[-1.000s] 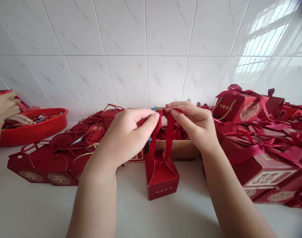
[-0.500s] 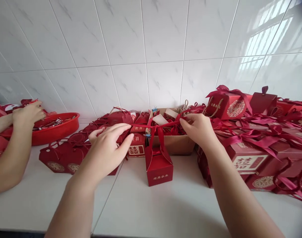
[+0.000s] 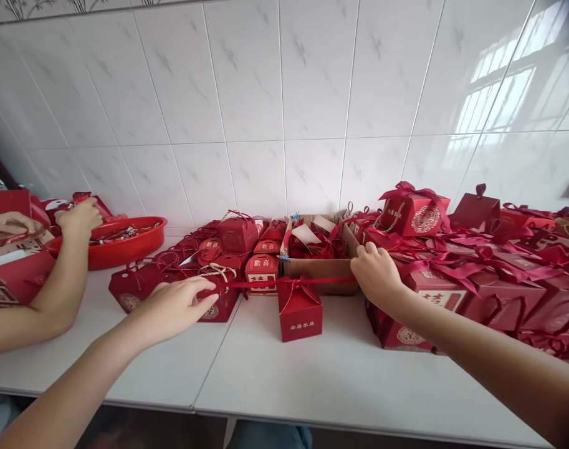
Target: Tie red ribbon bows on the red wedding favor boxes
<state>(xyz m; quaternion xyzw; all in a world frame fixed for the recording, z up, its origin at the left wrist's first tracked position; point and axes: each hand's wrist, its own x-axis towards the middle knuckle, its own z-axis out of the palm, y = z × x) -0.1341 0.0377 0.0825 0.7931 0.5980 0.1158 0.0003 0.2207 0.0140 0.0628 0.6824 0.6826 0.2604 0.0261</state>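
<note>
A small red gift box (image 3: 301, 315) stands on the white counter (image 3: 312, 380) in the middle. A red ribbon (image 3: 265, 284) runs through its top and is stretched taut sideways. My left hand (image 3: 174, 305) pinches the ribbon's left end, to the left of the box. My right hand (image 3: 375, 274) is closed on the ribbon's right end, to the right of the box, beside a brown cardboard box (image 3: 321, 267).
Piles of red gift boxes with ribbons (image 3: 475, 262) fill the right side. Flat red boxes (image 3: 172, 274) lie on the left. Another person's hands (image 3: 78, 215) work at far left by a red basin (image 3: 120, 246). A tiled wall stands behind.
My hands have moved down and apart, from holding the ribbon ends together above the box to pulling them out sideways. The view has pulled back and the other person's hands show more.
</note>
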